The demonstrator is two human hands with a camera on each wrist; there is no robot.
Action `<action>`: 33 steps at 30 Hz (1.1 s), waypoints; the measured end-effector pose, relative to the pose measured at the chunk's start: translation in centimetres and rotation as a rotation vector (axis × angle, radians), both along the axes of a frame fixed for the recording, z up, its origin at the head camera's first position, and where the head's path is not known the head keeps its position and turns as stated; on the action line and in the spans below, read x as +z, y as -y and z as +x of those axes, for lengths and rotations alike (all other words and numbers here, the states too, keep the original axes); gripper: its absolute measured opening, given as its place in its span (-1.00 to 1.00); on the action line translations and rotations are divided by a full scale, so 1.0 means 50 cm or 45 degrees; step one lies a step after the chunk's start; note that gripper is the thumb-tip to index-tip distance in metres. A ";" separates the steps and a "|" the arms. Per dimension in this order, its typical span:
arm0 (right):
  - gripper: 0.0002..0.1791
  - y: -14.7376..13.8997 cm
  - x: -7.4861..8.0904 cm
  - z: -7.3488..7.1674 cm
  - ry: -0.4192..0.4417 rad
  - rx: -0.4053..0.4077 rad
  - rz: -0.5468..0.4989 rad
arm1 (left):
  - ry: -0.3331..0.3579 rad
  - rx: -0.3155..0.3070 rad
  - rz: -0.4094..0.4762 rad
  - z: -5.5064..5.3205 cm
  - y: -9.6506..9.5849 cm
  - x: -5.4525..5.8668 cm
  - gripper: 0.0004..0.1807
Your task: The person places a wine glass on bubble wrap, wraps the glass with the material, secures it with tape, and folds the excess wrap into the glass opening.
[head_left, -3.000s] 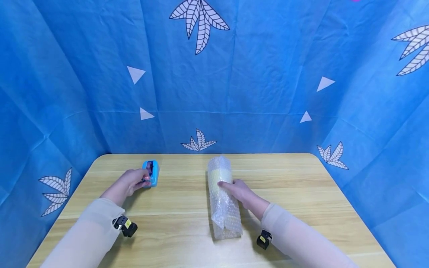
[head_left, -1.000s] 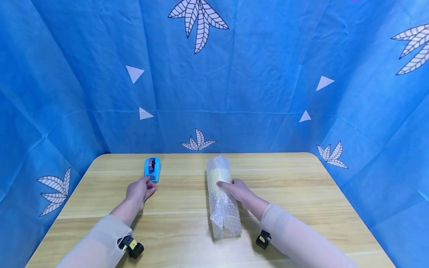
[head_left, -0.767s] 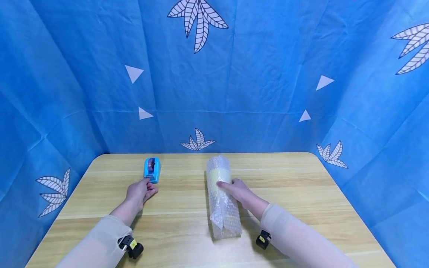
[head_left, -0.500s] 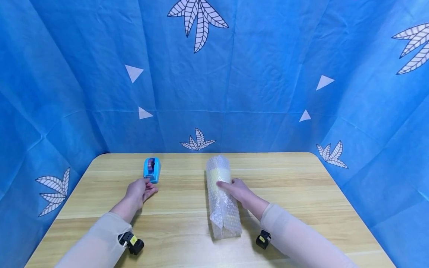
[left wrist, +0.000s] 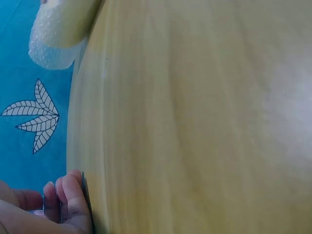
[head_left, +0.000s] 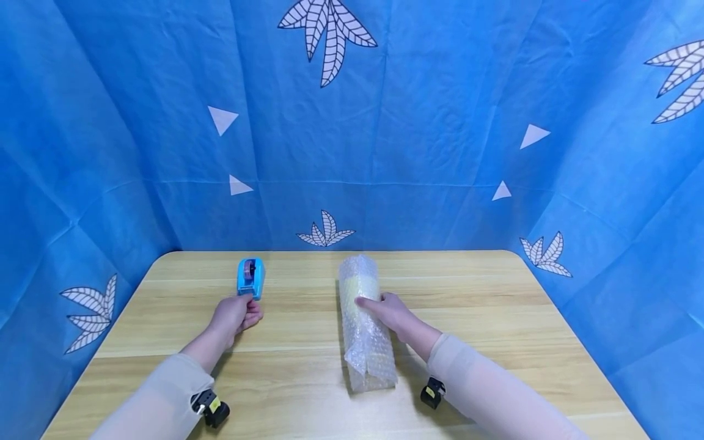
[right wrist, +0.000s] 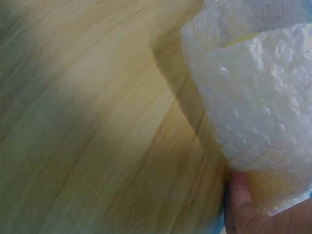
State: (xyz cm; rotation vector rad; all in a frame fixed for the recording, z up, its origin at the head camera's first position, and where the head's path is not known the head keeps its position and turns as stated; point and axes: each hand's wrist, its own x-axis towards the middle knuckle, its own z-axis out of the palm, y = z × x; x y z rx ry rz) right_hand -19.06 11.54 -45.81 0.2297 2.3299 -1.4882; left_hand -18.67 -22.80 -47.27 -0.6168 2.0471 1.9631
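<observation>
A small blue tape dispenser (head_left: 251,278) with a dark tape roll stands at the table's back left in the head view. At its near end, my left hand (head_left: 233,318) pinches at the tape end by the cutter; the clear strip itself is hard to make out. In the left wrist view that left hand (left wrist: 53,207) shows curled fingers. A long bundle of bubble wrap (head_left: 370,342), yellowish inside, lies mid-table. My right hand (head_left: 396,315) grips its right side, thumb on top, other fingers mostly hidden. The right wrist view shows the wrap's near end (right wrist: 258,97) loosely folded.
The wooden table (head_left: 297,391) ends at a blue curtain (head_left: 429,153) with white leaf prints behind and at both sides. Small black cameras sit on the left sleeve (head_left: 159,391) and the right sleeve (head_left: 484,385).
My left hand has gone from the dispenser's left side to its near end, and the dispenser sits slightly farther back and right. Lately the left hand shifted slightly right. The right hand and bundle stay put.
</observation>
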 end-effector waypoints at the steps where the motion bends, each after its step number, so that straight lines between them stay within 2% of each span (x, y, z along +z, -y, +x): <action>1: -0.06 0.000 0.000 0.000 0.000 0.002 -0.003 | -0.022 -0.028 -0.037 0.001 -0.002 -0.001 -0.65; 5: -0.07 0.001 -0.001 -0.001 0.000 -0.003 -0.014 | -0.133 -0.135 -0.199 0.008 -0.010 -0.006 -0.68; 12: -0.05 0.001 -0.006 -0.001 -0.013 0.008 -0.027 | -0.274 -0.207 -0.479 0.025 -0.023 -0.014 -0.72; 16: -0.05 -0.001 -0.005 0.001 -0.012 0.011 -0.039 | -0.376 -0.267 -0.631 0.029 -0.025 -0.019 -0.75; 20: -0.05 -0.003 -0.006 0.001 -0.010 0.012 -0.039 | -0.435 -0.317 -0.760 0.032 -0.030 -0.018 -0.77; 25: -0.06 -0.002 -0.006 0.000 -0.021 0.017 -0.040 | -0.465 -0.341 -0.814 0.035 -0.045 -0.013 -0.81; 29: -0.06 0.000 -0.006 -0.001 -0.028 0.017 -0.043 | -0.484 -0.335 -0.844 0.035 -0.057 -0.008 -0.83; 33: -0.06 0.000 -0.003 0.001 -0.024 0.016 -0.038 | -0.543 -0.318 -0.863 0.035 -0.070 0.000 -0.83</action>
